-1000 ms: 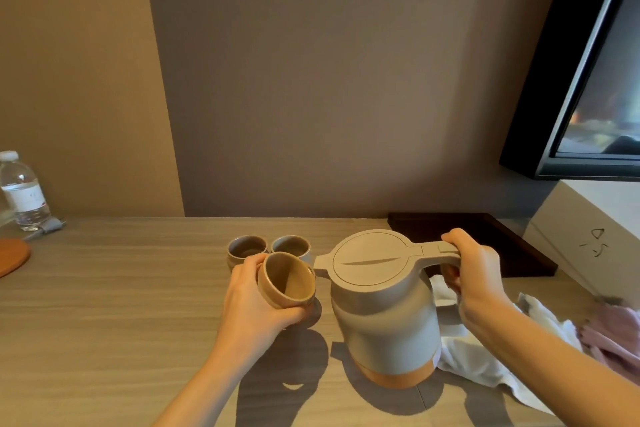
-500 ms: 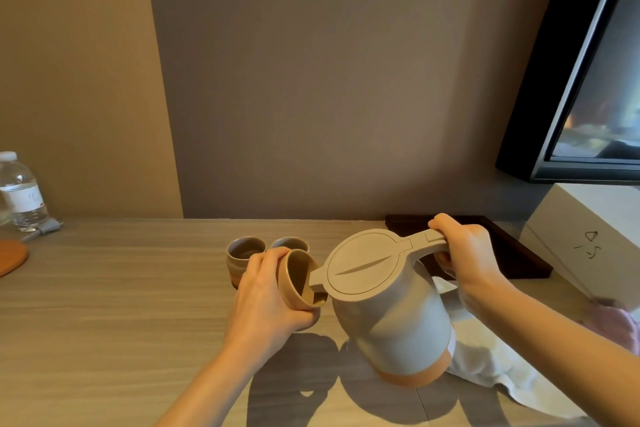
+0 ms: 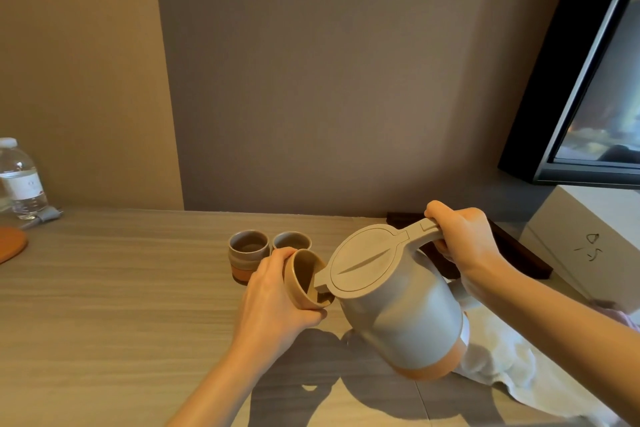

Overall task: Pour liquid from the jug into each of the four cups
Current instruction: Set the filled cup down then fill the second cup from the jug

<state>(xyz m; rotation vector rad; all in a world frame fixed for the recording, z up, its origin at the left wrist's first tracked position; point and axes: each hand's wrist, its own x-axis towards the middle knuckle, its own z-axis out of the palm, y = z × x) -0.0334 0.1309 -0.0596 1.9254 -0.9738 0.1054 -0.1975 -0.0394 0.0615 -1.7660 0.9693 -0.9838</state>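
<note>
right hand point(image 3: 465, 239) is wrapped around the handle of the jug point(image 3: 398, 302), which has been lifted and tipped since a second ago; its spout now sits inside the tan cup point(image 3: 304, 279) gripped by the left hand point(image 3: 277, 302). pouring appears begun; two cups point(image 3: 248, 250) wait just beyond the left hand.

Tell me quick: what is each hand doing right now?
Left hand: closed around the tan cup, holding it tilted at the spout.
Right hand: closed on the jug handle, jug tipped toward the cup.
</note>
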